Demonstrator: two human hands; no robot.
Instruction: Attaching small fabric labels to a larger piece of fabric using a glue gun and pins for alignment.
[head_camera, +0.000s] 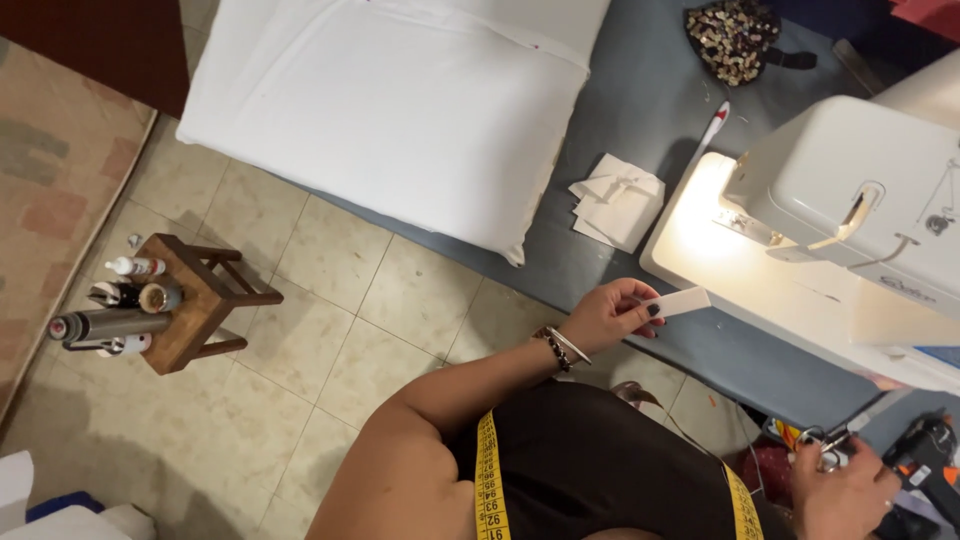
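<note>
Left hand (610, 315) pinched a small white fabric strip (678, 301) btwn thumb and fingertips, centre-right of frame, strip poking toward the lit base of the white sewing machine (850, 200). Right hand (845, 495) at bottom right, fingers closed around small scissors (825, 440), blades pointing up-right; what the tips touched, can't tell. Yellow tape measure (488, 480) hung over the person's dark top at bottom centre. Bracelets (560, 348) on left wrist. Farther up, a stack of folded white fabric pieces (618, 200) lay on the grey table (640, 110), just left of the machine. Upper centre: big white cushion (400, 100) overhanging table edge. Top right: dark bowl of buttons (732, 35). Left of frame on tiled floor: small wooden stool (205, 300) w/ bottles and thread spools (125, 300).
</note>
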